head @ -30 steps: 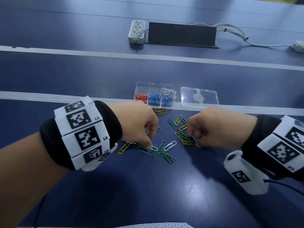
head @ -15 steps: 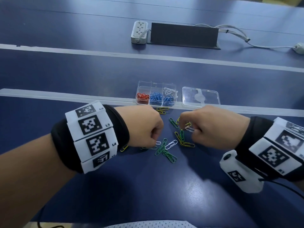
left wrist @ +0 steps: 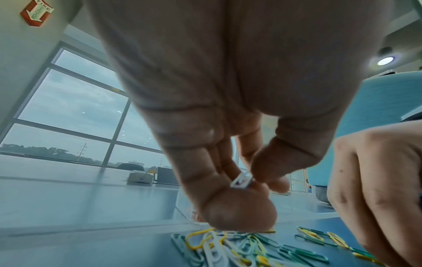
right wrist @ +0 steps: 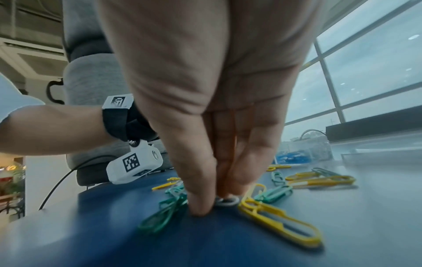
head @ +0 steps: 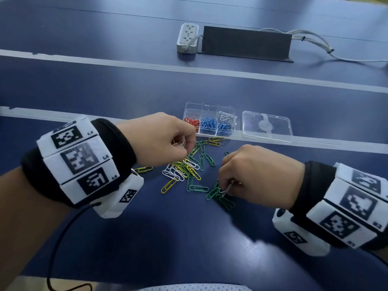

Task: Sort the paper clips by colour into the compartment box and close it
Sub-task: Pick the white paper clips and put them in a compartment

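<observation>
Loose green, yellow and white paper clips [head: 184, 169] lie in a heap on the blue table. Behind the heap stands the clear compartment box [head: 189, 107], holding red, blue and white clips in separate cells. My left hand [head: 180, 143] hovers above the heap's far edge and pinches a white clip [left wrist: 242, 181] between thumb and fingers. My right hand [head: 227, 189] is down at the heap's near right, among green clips [head: 218, 197]. Its thumb and fingertips [right wrist: 200, 204] pinch a white clip [right wrist: 227, 200] that touches the table.
The box's clear lid [head: 266, 126] lies flat just right of the box. A white power strip [head: 187, 37], a black upright panel [head: 245, 42] and cables [head: 327, 51] sit at the back. A black cable [head: 60, 238] trails from my left wrist.
My left hand has lifted off the heap with a white clip and moved toward the box. My right hand has shifted nearer to me, onto the green clips.
</observation>
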### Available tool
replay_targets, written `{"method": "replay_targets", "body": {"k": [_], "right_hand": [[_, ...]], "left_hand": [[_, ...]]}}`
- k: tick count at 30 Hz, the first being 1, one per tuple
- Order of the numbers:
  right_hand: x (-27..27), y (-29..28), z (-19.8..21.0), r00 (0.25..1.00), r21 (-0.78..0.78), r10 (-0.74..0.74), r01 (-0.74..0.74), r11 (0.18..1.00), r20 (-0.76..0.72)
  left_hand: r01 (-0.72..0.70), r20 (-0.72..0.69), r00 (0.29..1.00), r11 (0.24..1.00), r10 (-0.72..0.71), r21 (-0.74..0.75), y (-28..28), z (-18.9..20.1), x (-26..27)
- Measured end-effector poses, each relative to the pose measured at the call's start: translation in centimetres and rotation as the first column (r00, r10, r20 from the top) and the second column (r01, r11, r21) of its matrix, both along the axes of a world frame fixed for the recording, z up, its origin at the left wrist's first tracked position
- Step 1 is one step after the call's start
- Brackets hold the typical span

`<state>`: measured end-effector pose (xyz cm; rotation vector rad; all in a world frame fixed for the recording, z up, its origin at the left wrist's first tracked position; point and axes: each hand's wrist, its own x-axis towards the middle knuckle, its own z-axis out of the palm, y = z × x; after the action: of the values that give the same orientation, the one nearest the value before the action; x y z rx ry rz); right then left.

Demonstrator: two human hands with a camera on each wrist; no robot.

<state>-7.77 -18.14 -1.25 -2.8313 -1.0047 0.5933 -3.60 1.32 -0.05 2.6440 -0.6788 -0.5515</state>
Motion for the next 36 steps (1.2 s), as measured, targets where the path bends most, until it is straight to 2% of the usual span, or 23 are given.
{"method": "replay_targets", "body": {"k": [6, 11, 15, 20, 25, 28, 31, 33, 36], "right_hand": [[-0.6, 0.7, 0.2, 1.0, -0.055, -0.024, 0.025, 0.998, 0.001], [0.5, 1.1, 0.4, 0.998, 0.011, -0.063, 0.063, 0.998, -0.016], [1.9, 1.5, 0.7, 0.98, 0.102, -0.158, 0.171, 0.98, -0.122], [3.2, 1.9, 0.4, 0.883, 0.265, -0.316, 0.415, 0.87, -0.346], [3.4, 2.3, 0.3, 0.828, 0.259, -0.365, 0.498, 0.827, -0.426], [2.8, 2.5, 0.4, 0.903, 0.24, -0.329, 0.396, 0.886, -0.275], [1.9, 3.1, 0.8, 0.988, 0.122, -0.141, 0.149, 0.981, -0.066], [1.5, 3.5, 0.8, 0.999, 0.06, -0.026, 0.028, 0.998, -0.036], [1.4, 4.0, 0.7, 0.999, 0.028, 0.022, -0.021, 0.999, -0.029]], "left_hand": [[0.0, -0.027, 1.0, 0.996, 0.002, 0.094, 1.2, -0.6, -0.3], [0.051, 0.005, 0.999, 0.985, -0.052, 0.165, 2.0, -1.5, -0.4], [0.052, 0.029, 0.998, 0.979, -0.058, 0.195, 2.0, -1.6, -0.6], [0.079, 0.067, 0.993, 0.974, -0.095, 0.211, 1.9, -1.7, -0.7], [0.077, 0.035, 0.996, 0.973, -0.087, 0.219, 2.0, -1.7, -0.8], [0.049, 0.015, 0.998, 0.979, -0.053, 0.197, 2.3, -1.3, -0.9], [0.008, -0.006, 1.0, 0.986, -0.007, 0.164, 2.5, -0.8, -1.1], [-0.005, -0.023, 1.0, 0.989, 0.009, 0.151, 2.5, -0.6, -1.2], [-0.014, -0.038, 0.999, 0.993, 0.018, 0.116, 2.6, -0.5, -1.1]]}}
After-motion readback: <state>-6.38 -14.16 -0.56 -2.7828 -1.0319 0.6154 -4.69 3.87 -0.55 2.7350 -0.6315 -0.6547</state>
